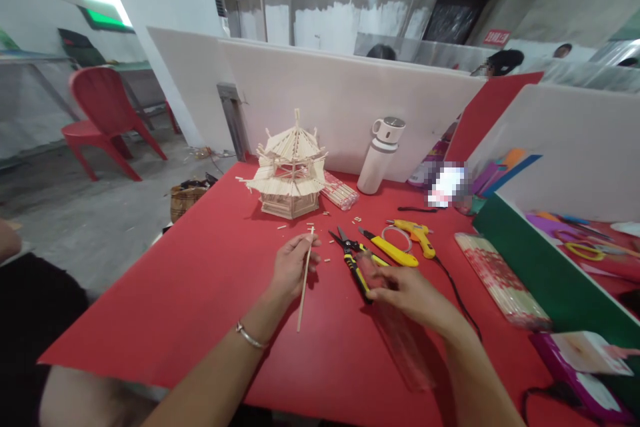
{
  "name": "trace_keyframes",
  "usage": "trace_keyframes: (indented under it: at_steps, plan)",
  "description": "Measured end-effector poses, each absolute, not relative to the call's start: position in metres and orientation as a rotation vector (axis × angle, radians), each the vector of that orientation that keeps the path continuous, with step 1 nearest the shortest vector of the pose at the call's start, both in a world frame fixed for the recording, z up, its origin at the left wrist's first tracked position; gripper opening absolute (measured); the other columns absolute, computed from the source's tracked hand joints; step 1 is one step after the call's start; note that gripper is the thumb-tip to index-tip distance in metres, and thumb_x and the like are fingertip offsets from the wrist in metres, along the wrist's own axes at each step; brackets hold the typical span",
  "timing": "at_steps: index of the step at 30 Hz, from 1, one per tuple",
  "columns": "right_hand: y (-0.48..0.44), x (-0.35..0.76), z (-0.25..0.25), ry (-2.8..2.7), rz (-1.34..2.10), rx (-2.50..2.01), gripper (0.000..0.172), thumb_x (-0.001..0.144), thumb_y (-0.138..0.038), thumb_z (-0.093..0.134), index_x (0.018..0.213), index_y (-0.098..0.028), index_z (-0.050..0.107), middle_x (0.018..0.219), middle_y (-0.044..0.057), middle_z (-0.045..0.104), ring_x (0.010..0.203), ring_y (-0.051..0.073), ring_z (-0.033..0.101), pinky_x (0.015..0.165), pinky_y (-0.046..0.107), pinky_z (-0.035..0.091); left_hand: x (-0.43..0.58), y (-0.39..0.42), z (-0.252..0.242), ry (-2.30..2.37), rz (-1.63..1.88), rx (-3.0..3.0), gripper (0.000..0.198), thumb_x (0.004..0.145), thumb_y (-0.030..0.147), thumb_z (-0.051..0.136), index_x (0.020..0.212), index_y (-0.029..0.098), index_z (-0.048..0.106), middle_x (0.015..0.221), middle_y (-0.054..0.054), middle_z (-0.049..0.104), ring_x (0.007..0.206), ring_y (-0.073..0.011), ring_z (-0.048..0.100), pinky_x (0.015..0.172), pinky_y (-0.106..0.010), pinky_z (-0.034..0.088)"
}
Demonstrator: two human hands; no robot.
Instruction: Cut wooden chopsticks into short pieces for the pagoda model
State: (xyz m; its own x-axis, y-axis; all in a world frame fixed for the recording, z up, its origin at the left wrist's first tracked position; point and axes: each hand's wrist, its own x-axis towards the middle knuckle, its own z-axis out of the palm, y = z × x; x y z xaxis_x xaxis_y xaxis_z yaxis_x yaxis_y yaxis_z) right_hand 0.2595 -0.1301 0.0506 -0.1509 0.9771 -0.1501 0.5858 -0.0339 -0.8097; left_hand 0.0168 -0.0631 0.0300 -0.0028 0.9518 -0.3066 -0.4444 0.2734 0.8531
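My left hand (291, 267) is closed on a thin wooden stick (303, 300), which slants down toward me above the red table. My right hand (413, 292) has its thumb and fingers closed on a clear plastic wrapper (407, 353) with red print, which trails toward the front edge. Just left of that hand lie black-and-yellow shears (356, 275), blades apart and partly covered by the wrapper. A yellow utility knife (395, 250) and a yellow glue gun (417, 233) lie beyond it. Behind my left hand stands a pagoda model (290, 180) built of wooden sticks.
Short stick offcuts (327, 260) are scattered near the shears. Packs of wooden sticks lie behind the model and at right (503, 280). A white thermos (379, 160) stands at the back by a white partition (340, 107). A green divider (555, 260) borders the right side.
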Motion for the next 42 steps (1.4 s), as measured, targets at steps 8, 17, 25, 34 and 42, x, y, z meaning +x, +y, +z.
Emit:
trace_keyframes:
  at_steps: [8,17,25,34,42]
  plan:
    - [-0.176,0.330,0.053,-1.881,0.428,-2.324,0.045,0.088,-0.059,0.057,0.104,-0.020,0.073,0.106,0.012,0.073,0.095,0.032,0.068,0.077,0.037,0.047,0.020,-0.064,0.029,0.981,1.186,0.731,0.040,0.066,0.045,0.079,0.086,0.012,0.070,0.061,0.003,0.061,0.035,-0.0014,0.036,0.033,-0.016,0.018]
    - [-0.122,0.220,0.030,-2.009,0.185,-2.259,0.095,0.078,-0.067,0.068,0.147,-0.005,0.046,0.143,0.027,0.053,0.134,0.042,0.048,0.108,0.049,0.037,0.010,-0.059,0.030,0.946,1.145,0.677,0.037,0.067,0.041,0.077,0.086,0.011,0.068,0.061,0.004,0.060,0.035,-0.0010,0.034,0.033,-0.016,0.016]
    - [-0.117,0.218,0.028,-1.660,0.441,-2.240,0.071,0.066,-0.049,0.079,0.125,-0.014,0.063,0.121,0.019,0.062,0.117,0.038,0.058,0.093,0.043,0.046,0.005,-0.058,0.037,0.916,1.173,0.672,0.037,0.066,0.043,0.077,0.086,0.012,0.069,0.062,0.005,0.060,0.035,-0.0012,0.035,0.034,-0.017,0.018]
    - [-0.152,0.215,0.032,-0.549,1.837,-0.862,0.048,0.074,-0.063,0.072,0.097,-0.020,0.067,0.104,0.008,0.072,0.091,0.020,0.067,0.080,0.034,0.054,0.006,-0.062,0.039,0.894,1.173,0.890,0.043,0.064,0.053,0.080,0.080,0.014,0.071,0.061,0.002,0.062,0.035,-0.0033,0.038,0.035,-0.020,0.020]
    - [-0.174,0.176,0.046,-0.431,1.949,-0.353,0.049,0.071,-0.046,0.069,0.113,-0.022,0.064,0.114,0.008,0.068,0.103,0.024,0.064,0.101,0.048,0.047,0.005,-0.060,0.068,0.914,1.129,1.210,0.041,0.068,0.054,0.077,0.080,0.015,0.075,0.060,0.001,0.061,0.044,-0.0054,0.036,0.043,-0.021,0.028]
